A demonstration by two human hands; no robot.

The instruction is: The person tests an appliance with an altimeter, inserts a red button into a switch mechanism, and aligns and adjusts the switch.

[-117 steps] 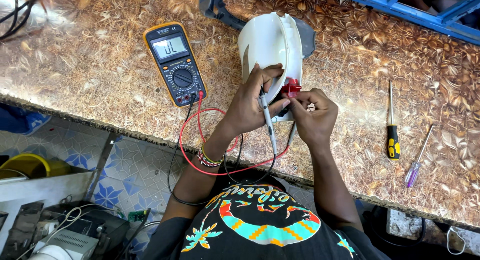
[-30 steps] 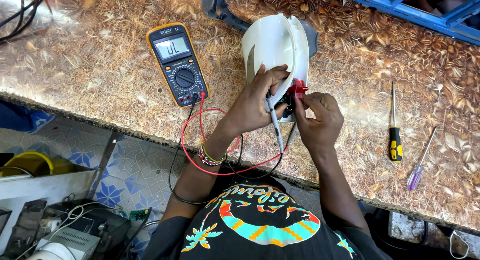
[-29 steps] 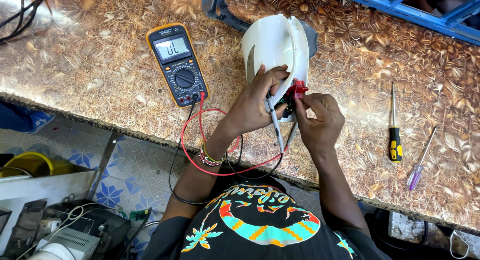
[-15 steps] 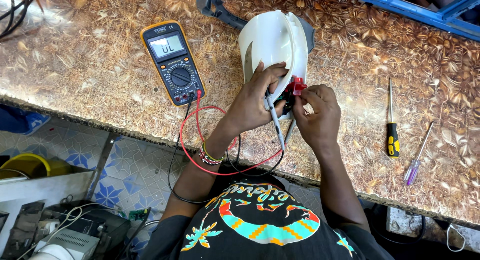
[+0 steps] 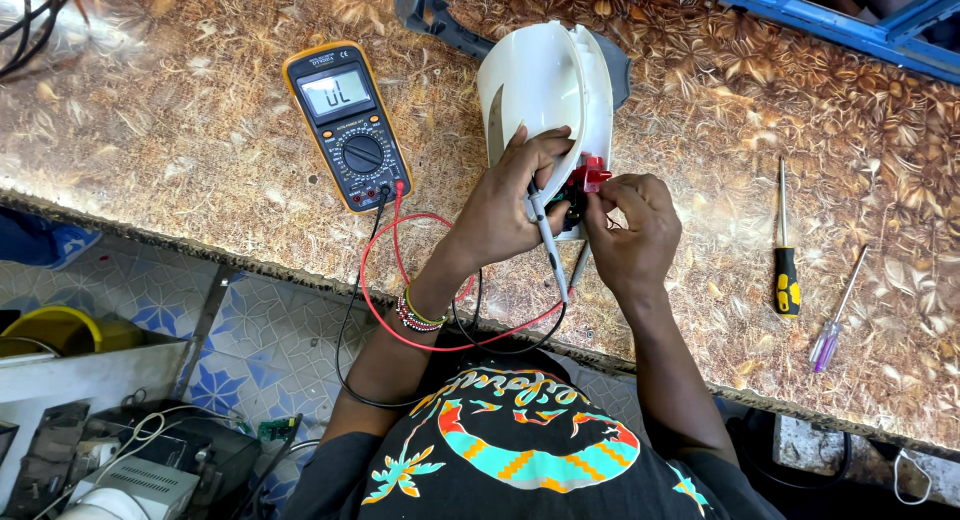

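Glossy leaf-patterned countertop (image 5: 150,160) carries a yellow-cased multimeter (image 5: 346,125); left hand (image 5: 510,205) pinches a slim probe (image 5: 545,242) against the smooth white plastic kettle (image 5: 545,90), right hand (image 5: 632,235) pinching its red part (image 5: 592,173); two screwdrivers (image 5: 786,270) lie rightward

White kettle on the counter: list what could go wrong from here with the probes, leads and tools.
1. The white kettle lies on its side, steadied only by the left hand; it might roll and pull the probes off the contacts.
2. The red lead and black lead loop below the counter edge; a snag could drag the multimeter off.
3. The right hand pinches a red part close to the probe tip, which could slip.
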